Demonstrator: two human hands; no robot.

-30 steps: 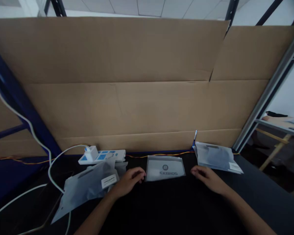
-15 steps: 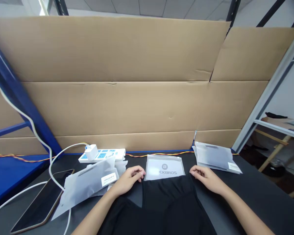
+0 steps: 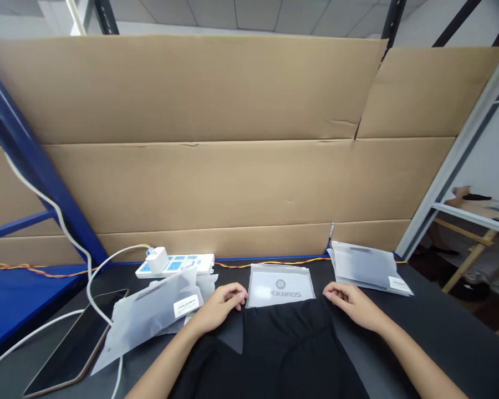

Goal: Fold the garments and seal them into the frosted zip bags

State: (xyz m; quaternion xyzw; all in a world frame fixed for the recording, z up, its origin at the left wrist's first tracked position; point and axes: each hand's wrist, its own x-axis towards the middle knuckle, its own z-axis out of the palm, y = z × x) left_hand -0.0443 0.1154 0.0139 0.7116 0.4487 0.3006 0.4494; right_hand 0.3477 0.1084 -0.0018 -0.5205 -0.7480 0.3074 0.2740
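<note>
A black cloth garment (image 3: 289,349) lies spread in front of me, its top edge against a frosted zip bag (image 3: 274,285) with grey printed lettering. My left hand (image 3: 224,302) rests at the bag's left edge, fingers curled together, with nothing visible in them. On the other side, my right hand (image 3: 351,302) lies beside the garment's upper right corner. Its fingers are also loosely closed, and I see nothing in them. Left of my left hand are frosted bags with a white label (image 3: 149,316). More frosted bags (image 3: 368,266) lie beyond my right hand.
A white power strip (image 3: 174,265) with a plugged adapter sits at the back left. Its white cable (image 3: 91,277) crosses a tablet (image 3: 77,343). Cardboard (image 3: 233,183) walls the back of the black table (image 3: 432,332). At far right, a person's arm (image 3: 459,197) shows by another table.
The view has shifted slightly. My hands, the garment and the bags keep their places. Part of another person's arm has come into sight at the far right.
</note>
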